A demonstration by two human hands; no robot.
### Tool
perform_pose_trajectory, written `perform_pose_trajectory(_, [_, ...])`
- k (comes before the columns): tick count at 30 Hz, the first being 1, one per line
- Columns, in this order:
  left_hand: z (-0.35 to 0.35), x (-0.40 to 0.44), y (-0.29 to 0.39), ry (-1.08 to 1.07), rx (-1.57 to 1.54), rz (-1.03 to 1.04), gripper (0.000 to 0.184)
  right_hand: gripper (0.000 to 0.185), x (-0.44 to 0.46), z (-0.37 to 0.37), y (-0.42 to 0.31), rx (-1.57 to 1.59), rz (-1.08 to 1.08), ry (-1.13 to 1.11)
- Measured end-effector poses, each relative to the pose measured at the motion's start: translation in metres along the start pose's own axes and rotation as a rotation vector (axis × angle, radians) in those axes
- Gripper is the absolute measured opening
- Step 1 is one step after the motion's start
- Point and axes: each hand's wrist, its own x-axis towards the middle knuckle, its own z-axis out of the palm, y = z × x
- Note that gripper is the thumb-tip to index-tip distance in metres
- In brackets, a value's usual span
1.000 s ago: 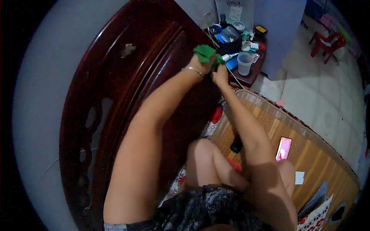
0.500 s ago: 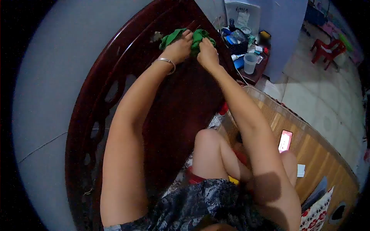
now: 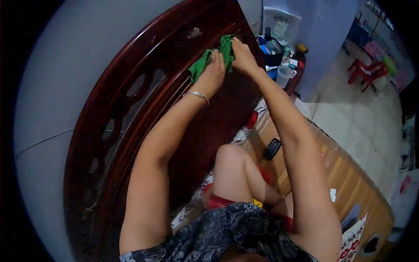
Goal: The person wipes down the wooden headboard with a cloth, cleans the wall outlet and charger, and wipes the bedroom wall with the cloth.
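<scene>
A crumpled green cloth (image 3: 200, 66) lies against the dark, glossy carved wooden headboard (image 3: 218, 107). My left hand (image 3: 213, 72), with a silver bangle at the wrist, has its fingers closed on the left part of the cloth. Close beside it, my right hand (image 3: 243, 56) grips the other part, near the headboard's upper right edge. Both hands press the cloth onto the wood. Part of the cloth is hidden beneath the fingers.
A small side table right of the headboard holds bottles and a clear plastic cup (image 3: 283, 75). My legs rest on a bamboo mat (image 3: 345, 174), where a black object (image 3: 273, 149) lies. A red plastic chair (image 3: 368, 73) stands on the tiled floor beyond.
Both hands and the cloth have shifted along the headboard, the left one down and right, the right one slightly rightward. The view has tilted, and the phone on the mat is now hidden.
</scene>
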Motion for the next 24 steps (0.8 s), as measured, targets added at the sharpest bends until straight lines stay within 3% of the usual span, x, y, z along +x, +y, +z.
perform_pose_trajectory(1, [0.001,0.004,0.005,0.028,0.026,-0.028,0.055,0.065,0.004,-0.001,0.002,-0.012,-0.065,0.087])
perform_pose_trajectory(4, [0.016,0.018,0.017,0.128,0.124,-0.086,0.055,0.059,0.014,-0.008,0.004,-0.003,-0.01,0.035])
perform_pose_trajectory(6, [0.019,0.033,0.018,0.193,0.359,-0.067,0.046,0.054,0.021,-0.005,0.013,-0.026,-0.037,0.085])
perform_pose_trajectory(10, [0.016,0.059,0.021,0.154,0.254,-0.139,0.047,0.051,0.034,-0.004,0.033,-0.096,0.036,0.017])
perform_pose_trajectory(12, [0.021,0.067,0.02,0.266,0.269,-0.21,0.047,0.049,0.043,-0.001,0.04,-0.032,0.047,0.026])
perform_pose_trajectory(14, [0.028,0.079,0.02,0.251,0.22,-0.163,0.048,0.047,0.043,0.006,0.047,-0.026,0.049,0.044])
perform_pose_trajectory(16, [0.04,0.094,0.023,0.322,0.188,-0.254,0.048,0.047,0.044,0.016,0.058,0.019,-0.023,0.153])
perform_pose_trajectory(17, [0.034,0.095,0.018,0.304,0.216,-0.164,0.047,0.045,0.047,0.023,0.069,-0.038,-0.089,0.295])
perform_pose_trajectory(20, [0.025,0.09,0.014,0.216,0.305,-0.053,0.046,0.041,0.046,0.003,0.057,-0.019,-0.005,0.144])
perform_pose_trajectory(24, [0.029,0.08,0.015,0.332,0.35,-0.09,0.046,0.044,0.04,0.0,0.057,-0.091,0.02,0.056])
